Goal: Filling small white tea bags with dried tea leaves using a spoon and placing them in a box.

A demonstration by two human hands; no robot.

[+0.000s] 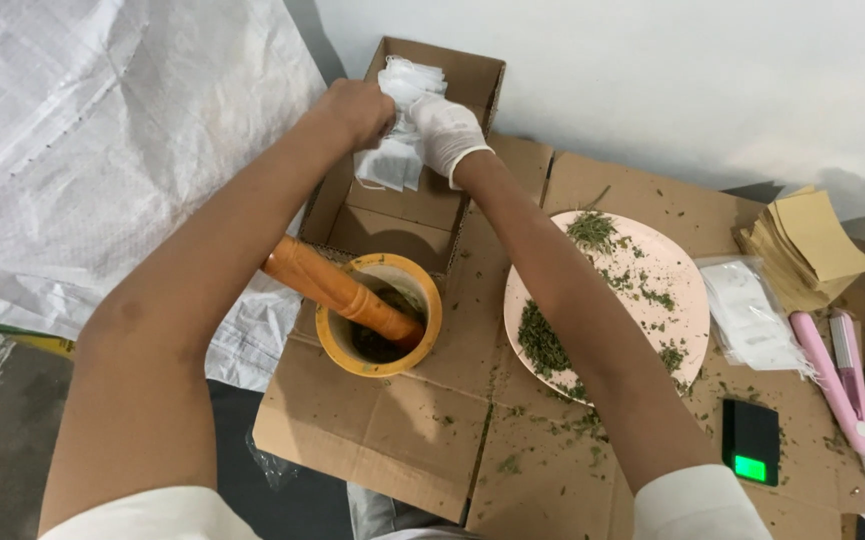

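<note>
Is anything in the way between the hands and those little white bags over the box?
No. Both hands already touch the white bags: the bare left hand and the gloved right hand grip the bunch directly, above the open cardboard box. Nothing visible sits between them.

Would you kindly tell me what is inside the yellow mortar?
An orange pestle leans in the mortar, its end resting on dark crushed herbs. The mortar's bottom is covered by them.

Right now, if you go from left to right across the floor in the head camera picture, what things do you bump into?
White woven sack → orange pestle → yellow mortar → pink plate of green herbs → clear packet → pink sealing tool.
</note>
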